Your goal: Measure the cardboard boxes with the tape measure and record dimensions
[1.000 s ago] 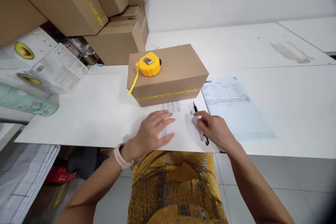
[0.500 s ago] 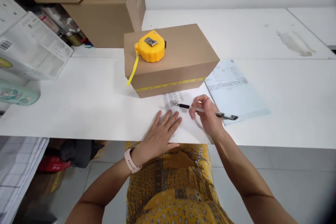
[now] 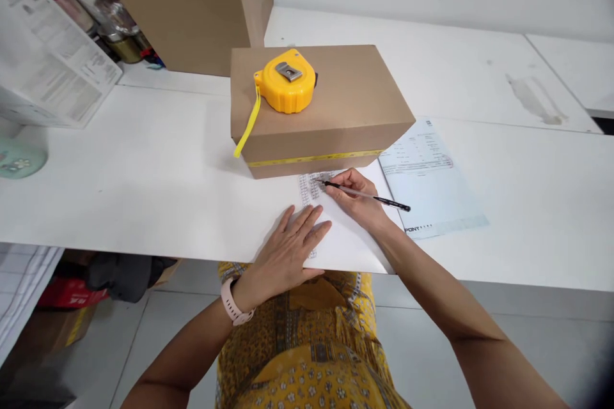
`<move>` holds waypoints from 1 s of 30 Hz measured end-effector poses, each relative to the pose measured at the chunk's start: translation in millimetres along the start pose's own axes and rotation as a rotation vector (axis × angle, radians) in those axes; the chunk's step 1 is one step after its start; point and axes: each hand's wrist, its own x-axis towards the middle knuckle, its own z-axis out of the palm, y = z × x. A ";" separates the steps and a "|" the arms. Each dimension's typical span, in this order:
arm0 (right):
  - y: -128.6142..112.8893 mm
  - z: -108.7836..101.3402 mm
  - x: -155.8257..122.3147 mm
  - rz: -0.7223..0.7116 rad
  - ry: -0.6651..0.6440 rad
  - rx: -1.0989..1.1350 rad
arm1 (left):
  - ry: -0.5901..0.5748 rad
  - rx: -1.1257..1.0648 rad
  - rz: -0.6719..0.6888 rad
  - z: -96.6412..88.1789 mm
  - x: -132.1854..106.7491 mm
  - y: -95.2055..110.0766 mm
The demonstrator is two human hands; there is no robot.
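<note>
My right hand [image 3: 357, 199] pinches a black pen [image 3: 369, 195], its tip resting on a white sheet with printed rows [image 3: 336, 230] just in front of a brown cardboard box [image 3: 345, 102]. My left hand [image 3: 288, 249] lies flat with fingers stretched out on the same sheet near the table's front edge. A yellow tape measure [image 3: 286, 80] sits on top of the box, its strap hanging over the left front corner.
A pale blue printed form [image 3: 432, 185] lies right of the sheet on the white table [image 3: 144, 172]. Larger cardboard boxes [image 3: 192, 6] and a white printed carton [image 3: 48, 70] stand at the back left. A mint-green object [image 3: 19, 156] is at the left edge.
My right hand picked the pen up from the sheet, turned it into a writing grip and brought the tip down near the box. My left hand stayed flat on the sheet.
</note>
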 end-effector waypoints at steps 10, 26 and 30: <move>2.3 -0.6 -3.2 -0.048 0.064 -0.085 | 0.065 -0.117 -0.063 -4.5 21.9 -1.0; -7.7 2.9 -10.1 -0.098 0.064 -0.253 | 0.090 -0.119 -0.085 1.5 22.8 -1.1; -7.1 2.5 -11.0 -0.102 0.056 -0.269 | 0.087 -0.102 -0.080 1.1 23.3 -1.5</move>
